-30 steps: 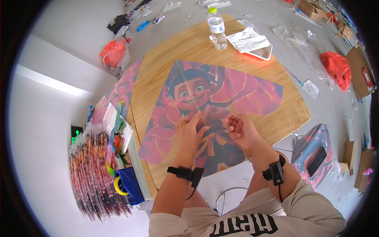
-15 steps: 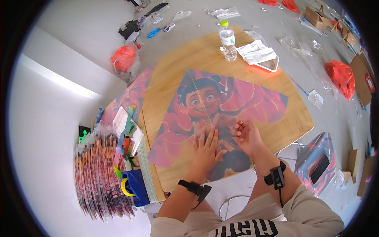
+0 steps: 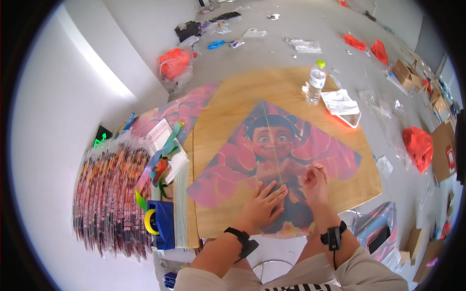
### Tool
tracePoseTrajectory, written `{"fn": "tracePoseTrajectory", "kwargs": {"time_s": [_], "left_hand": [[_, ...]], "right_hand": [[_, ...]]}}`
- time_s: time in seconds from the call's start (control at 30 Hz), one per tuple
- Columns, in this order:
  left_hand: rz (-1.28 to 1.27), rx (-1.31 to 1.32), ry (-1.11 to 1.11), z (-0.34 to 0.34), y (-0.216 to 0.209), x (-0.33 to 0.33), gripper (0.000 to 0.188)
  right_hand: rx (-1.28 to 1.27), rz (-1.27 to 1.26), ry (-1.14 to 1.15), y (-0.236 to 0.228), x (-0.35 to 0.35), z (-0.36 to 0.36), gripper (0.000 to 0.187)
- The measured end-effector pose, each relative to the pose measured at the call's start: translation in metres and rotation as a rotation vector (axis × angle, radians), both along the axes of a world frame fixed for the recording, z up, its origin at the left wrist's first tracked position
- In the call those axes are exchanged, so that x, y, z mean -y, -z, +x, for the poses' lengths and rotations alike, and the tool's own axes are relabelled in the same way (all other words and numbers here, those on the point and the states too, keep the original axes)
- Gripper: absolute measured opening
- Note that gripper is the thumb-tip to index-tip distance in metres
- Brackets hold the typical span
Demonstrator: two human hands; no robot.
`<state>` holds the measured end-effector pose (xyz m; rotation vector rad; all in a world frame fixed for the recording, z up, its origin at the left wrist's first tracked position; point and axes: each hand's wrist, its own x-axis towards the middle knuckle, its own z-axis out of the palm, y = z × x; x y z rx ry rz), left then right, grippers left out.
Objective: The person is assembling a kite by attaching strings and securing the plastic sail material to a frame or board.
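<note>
The left hand (image 3: 264,202) is lying flat and fully spread, palm down, pressing on the lower part of a pink kite (image 3: 276,165) printed with a cartoon character. It is gripping nothing; its fingers are simply resting on the kite's surface, fanned toward the thin spar (image 3: 272,140) that is running up the kite's middle. The right hand (image 3: 315,182) is sitting just beside it, fingers curled loosely and tips pinched together on the kite near the spar's lower end; it may be nipping a fine thread or the fabric, but that is too small to tell.

The kite is lying spread on the wooden desk (image 3: 242,97), its nose pointing away from the person. A clear water bottle (image 3: 315,83) with a green cap is standing at the desk's far edge, with a white tray (image 3: 342,104) of papers beside it. To the left, a stack of packaged kites (image 3: 109,194) is lying next to a blue tape dispenser (image 3: 162,224).
</note>
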<state>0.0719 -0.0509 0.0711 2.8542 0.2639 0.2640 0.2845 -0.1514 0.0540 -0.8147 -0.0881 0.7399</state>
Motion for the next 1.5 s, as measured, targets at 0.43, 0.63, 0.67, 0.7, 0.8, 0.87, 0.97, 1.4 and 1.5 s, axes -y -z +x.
{"fn": "tracePoseTrajectory", "kwargs": {"time_s": [0.43, 0.63, 0.67, 0.7, 0.8, 0.87, 0.97, 1.4, 1.5], "left_hand": [[-0.055, 0.004, -0.055, -0.002, -0.003, -0.006, 0.072], [-0.106, 0.004, -0.031, 0.002, 0.002, -0.008, 0.074], [-0.104, 0.003, -0.035, 0.003, 0.002, -0.009, 0.074], [-0.103, 0.002, -0.036, 0.002, 0.003, -0.01, 0.074], [-0.111, 0.021, -0.05, 0.001, 0.006, -0.01, 0.075], [-0.114, 0.04, -0.053, 0.0, 0.008, -0.009, 0.075], [-0.116, 0.079, -0.053, 0.0, 0.008, -0.007, 0.075], [-0.107, 0.249, -0.153, -0.005, 0.024, -0.002, 0.049], [-0.146, 0.303, -0.156, -0.004, 0.027, -0.001, 0.039]], "right_hand": [[1.495, -0.373, -0.24, -0.015, -0.207, 0.037, 0.057], [1.811, -1.036, -0.185, 0.04, -0.3, 0.074, 0.079], [1.828, -1.076, -0.206, 0.04, -0.307, 0.075, 0.08], [1.842, -1.119, -0.225, 0.04, -0.312, 0.078, 0.081], [1.877, -1.185, -0.27, 0.036, -0.313, 0.072, 0.082], [1.878, -1.194, -0.292, 0.032, -0.308, 0.066, 0.082], [1.866, -1.187, -0.345, 0.031, -0.289, 0.062, 0.083], [1.793, -1.192, -0.575, 0.019, -0.192, 0.02, 0.083], [1.797, -1.173, -0.538, 0.025, -0.162, 0.007, 0.081]]}}
